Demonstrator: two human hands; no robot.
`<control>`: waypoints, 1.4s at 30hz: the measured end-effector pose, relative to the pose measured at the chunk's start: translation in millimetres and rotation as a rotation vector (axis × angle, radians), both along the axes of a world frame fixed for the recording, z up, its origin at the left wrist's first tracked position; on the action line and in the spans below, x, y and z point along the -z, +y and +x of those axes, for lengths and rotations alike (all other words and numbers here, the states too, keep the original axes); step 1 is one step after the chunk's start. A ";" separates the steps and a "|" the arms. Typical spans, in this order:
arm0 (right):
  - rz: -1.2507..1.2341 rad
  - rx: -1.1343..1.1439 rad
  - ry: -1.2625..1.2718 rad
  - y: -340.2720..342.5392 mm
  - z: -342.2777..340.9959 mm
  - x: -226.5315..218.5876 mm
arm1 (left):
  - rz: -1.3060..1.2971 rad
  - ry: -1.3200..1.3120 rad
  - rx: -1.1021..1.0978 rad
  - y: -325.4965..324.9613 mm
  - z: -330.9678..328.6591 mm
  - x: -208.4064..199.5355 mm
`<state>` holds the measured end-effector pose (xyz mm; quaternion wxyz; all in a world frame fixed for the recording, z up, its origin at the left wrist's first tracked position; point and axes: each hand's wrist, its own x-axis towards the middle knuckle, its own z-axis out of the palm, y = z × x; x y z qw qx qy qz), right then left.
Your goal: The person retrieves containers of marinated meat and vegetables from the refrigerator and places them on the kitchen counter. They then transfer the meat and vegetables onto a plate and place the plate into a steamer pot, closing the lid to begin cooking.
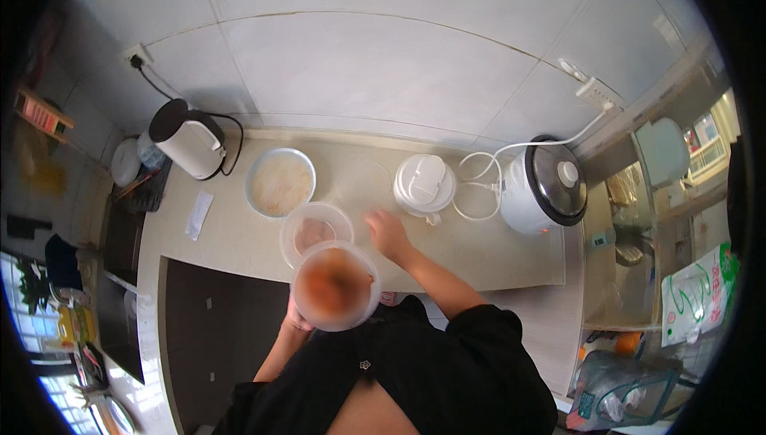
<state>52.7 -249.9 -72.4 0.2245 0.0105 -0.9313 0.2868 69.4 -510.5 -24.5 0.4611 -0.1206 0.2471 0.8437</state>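
Observation:
My left hand grips a translucent plastic tub from its lower left side, its fingers mostly hidden behind the wall. Orange-brown food fills the tub, but it looks blurred. Just beyond stands a second clear round tub with a little pinkish stuff at its bottom, partly covered by the held one. My right hand is curled closed above the counter, right of the tubs. Whatever its fingers hold, if anything, is hidden. Behind the tubs sits a round metal pan holding pale, grainy food.
A white lidded jug stands beyond my right hand. Farther right is a rice cooker with a white cord. A white kettle and a paper slip are at left. The counter's front edge runs beneath my arms.

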 end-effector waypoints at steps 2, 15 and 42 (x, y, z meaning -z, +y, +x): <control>-0.164 0.051 -0.200 6.8 28.1 -4.8 | 0.008 -0.005 0.043 21.3 4.6 -3.1; -1.765 0.137 -0.714 32.3 119.5 -45.5 | -0.629 1.008 0.307 88.2 -13.8 131.4; -1.465 0.900 0.314 445.2 255.5 -58.9 | -0.550 0.629 0.479 467.9 7.8 -32.7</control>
